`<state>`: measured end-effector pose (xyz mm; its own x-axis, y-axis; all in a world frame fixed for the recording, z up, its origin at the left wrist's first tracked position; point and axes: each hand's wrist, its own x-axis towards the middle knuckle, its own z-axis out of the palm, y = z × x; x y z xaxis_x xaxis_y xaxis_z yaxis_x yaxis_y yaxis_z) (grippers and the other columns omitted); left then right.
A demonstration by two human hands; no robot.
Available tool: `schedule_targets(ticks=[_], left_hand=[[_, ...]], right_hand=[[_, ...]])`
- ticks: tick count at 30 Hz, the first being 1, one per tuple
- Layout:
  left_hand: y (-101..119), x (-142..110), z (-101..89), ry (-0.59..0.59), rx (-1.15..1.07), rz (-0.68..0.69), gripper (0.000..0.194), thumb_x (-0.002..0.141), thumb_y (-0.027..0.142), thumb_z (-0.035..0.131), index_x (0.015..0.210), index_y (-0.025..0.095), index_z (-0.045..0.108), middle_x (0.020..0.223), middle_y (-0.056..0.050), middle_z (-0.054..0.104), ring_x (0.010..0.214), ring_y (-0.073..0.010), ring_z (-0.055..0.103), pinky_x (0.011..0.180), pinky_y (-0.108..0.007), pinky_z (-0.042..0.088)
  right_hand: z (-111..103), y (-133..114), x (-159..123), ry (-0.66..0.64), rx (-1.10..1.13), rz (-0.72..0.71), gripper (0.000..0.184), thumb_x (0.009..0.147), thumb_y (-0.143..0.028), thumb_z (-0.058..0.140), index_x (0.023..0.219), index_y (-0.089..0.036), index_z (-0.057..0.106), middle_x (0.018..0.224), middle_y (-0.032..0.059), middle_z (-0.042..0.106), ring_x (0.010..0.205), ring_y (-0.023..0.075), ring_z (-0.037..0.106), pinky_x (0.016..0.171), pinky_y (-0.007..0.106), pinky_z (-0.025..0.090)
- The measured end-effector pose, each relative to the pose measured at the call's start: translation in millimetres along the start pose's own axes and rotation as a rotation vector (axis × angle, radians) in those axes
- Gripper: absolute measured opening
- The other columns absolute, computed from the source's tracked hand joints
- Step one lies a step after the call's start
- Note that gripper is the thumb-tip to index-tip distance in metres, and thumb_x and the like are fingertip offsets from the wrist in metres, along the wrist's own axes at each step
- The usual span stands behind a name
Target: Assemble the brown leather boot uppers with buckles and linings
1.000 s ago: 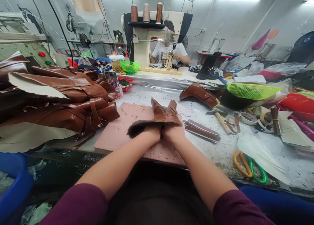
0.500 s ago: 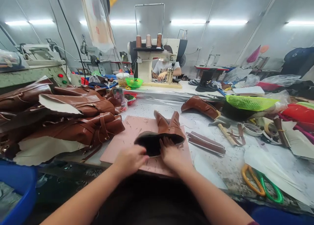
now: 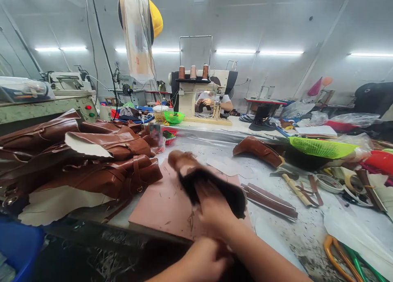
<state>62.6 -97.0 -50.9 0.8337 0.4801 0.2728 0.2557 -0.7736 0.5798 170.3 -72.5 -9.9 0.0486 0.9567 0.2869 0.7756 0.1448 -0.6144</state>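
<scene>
A brown leather boot upper (image 3: 184,163), blurred by motion, is tilted above the pink board (image 3: 159,204), its dark lined bottom opening facing me. My right hand (image 3: 215,204) reaches into that opening, fingers against the black lining, and the upper hangs on it. Closer to my body, my left hand (image 3: 208,255) is beside my right forearm, apart from the upper. Its fingers look curled but are smeared, so what they hold, if anything, cannot be seen.
Brown boot uppers (image 3: 123,146) are piled at left. Another upper (image 3: 258,151), brown strips (image 3: 273,202), tape rolls (image 3: 330,183) and scissors handles (image 3: 334,253) lie at right. A green basket (image 3: 322,147) stands behind. A person (image 3: 225,105) sits at a sewing machine (image 3: 187,95).
The upper has turned so its bottom opening slants down to the right, with my right hand inside it. My left hand has left the upper and come back toward my body.
</scene>
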Motion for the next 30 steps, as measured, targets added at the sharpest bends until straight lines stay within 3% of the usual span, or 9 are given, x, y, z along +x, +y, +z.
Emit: schedule_targets(ticks=[3, 5, 9, 11, 15, 19, 22, 25, 30], left_hand=[[-5, -25, -3.0, 0.158, 0.215, 0.270, 0.018, 0.077, 0.017, 0.049, 0.059, 0.018, 0.054, 0.052, -0.001, 0.057, 0.048, -0.0138, 0.052, 0.048, -0.025, 0.042], [-16, -34, -10.8, 0.252, 0.375, 0.348, 0.018, 0.078, 0.017, 0.045, 0.062, 0.017, 0.053, 0.059, -0.004, 0.058, 0.056, -0.0162, 0.054, 0.054, -0.028, 0.043], [-44, -28, -35.3, 0.127, 0.630, 0.052, 0.021, 0.082, 0.030, 0.049, 0.089, 0.012, 0.056, 0.083, -0.012, 0.062, 0.073, -0.0236, 0.056, 0.064, -0.035, 0.047], [-55, -17, -49.6, 0.036, 0.668, 0.035, 0.025, 0.082, 0.035, 0.052, 0.091, 0.012, 0.057, 0.080, -0.010, 0.060, 0.074, -0.0244, 0.055, 0.065, -0.036, 0.046], [-56, 0, -63.1, -0.065, 0.654, 0.131, 0.023, 0.084, 0.037, 0.050, 0.083, 0.015, 0.058, 0.082, -0.008, 0.059, 0.077, -0.0230, 0.055, 0.071, -0.035, 0.046], [-42, -3, -45.3, -0.151, 0.613, 0.181, 0.040, 0.082, 0.048, 0.048, 0.097, 0.013, 0.058, 0.099, -0.013, 0.061, 0.087, -0.0268, 0.056, 0.074, -0.038, 0.047], [-37, -12, -31.3, -0.167, 0.564, 0.118, 0.055, 0.080, 0.053, 0.049, 0.112, 0.008, 0.053, 0.123, -0.020, 0.052, 0.109, -0.0319, 0.050, 0.087, -0.042, 0.043], [-34, -12, -30.1, -0.202, 0.512, 0.095, 0.062, 0.080, 0.053, 0.050, 0.121, 0.006, 0.047, 0.130, -0.022, 0.047, 0.118, -0.0326, 0.045, 0.093, -0.043, 0.041], [-26, 10, -36.8, -0.210, 0.493, 0.027, 0.027, 0.083, 0.034, 0.051, 0.094, 0.011, 0.061, 0.100, -0.016, 0.063, 0.099, -0.0301, 0.057, 0.085, -0.041, 0.047]], right_hand=[[4, 1, -21, -0.176, -0.093, -0.016, 0.055, 0.065, -0.019, 0.055, 0.119, -0.012, 0.056, 0.124, 0.0190, 0.056, 0.115, 0.0368, 0.048, 0.099, 0.050, 0.032], [1, 8, -30, -0.255, -0.130, -0.017, 0.049, 0.070, -0.025, 0.054, 0.117, -0.013, 0.057, 0.120, 0.0192, 0.058, 0.112, 0.0377, 0.050, 0.097, 0.052, 0.033], [-13, 33, -38, -0.404, -0.119, -0.063, 0.044, 0.076, -0.035, 0.053, 0.117, -0.018, 0.058, 0.120, 0.0137, 0.060, 0.112, 0.0338, 0.051, 0.097, 0.048, 0.036], [-15, 46, -39, -0.434, -0.103, -0.081, 0.046, 0.080, -0.036, 0.050, 0.123, -0.021, 0.054, 0.126, 0.0110, 0.056, 0.117, 0.0312, 0.049, 0.100, 0.047, 0.034], [-4, 60, -37, -0.382, -0.094, -0.069, 0.056, 0.080, -0.029, 0.051, 0.134, -0.019, 0.042, 0.136, 0.0131, 0.046, 0.125, 0.0308, 0.041, 0.103, 0.049, 0.030], [5, 66, -35, -0.299, -0.062, -0.064, 0.057, 0.075, -0.016, 0.051, 0.131, -0.019, 0.045, 0.134, 0.0116, 0.049, 0.124, 0.0290, 0.042, 0.101, 0.048, 0.034], [2, 68, -33, -0.247, -0.026, -0.074, 0.044, 0.071, -0.013, 0.053, 0.114, -0.021, 0.060, 0.116, 0.0080, 0.063, 0.111, 0.0277, 0.055, 0.094, 0.045, 0.042], [-3, 70, -31, -0.177, -0.008, -0.044, 0.022, 0.077, -0.018, 0.049, 0.090, -0.019, 0.067, 0.089, 0.0064, 0.070, 0.086, 0.0239, 0.064, 0.079, 0.038, 0.051], [-1, 67, -37, -0.098, -0.057, -0.016, 0.022, 0.084, -0.024, 0.041, 0.085, -0.017, 0.062, 0.075, 0.0060, 0.067, 0.069, 0.0204, 0.062, 0.064, 0.032, 0.051]])
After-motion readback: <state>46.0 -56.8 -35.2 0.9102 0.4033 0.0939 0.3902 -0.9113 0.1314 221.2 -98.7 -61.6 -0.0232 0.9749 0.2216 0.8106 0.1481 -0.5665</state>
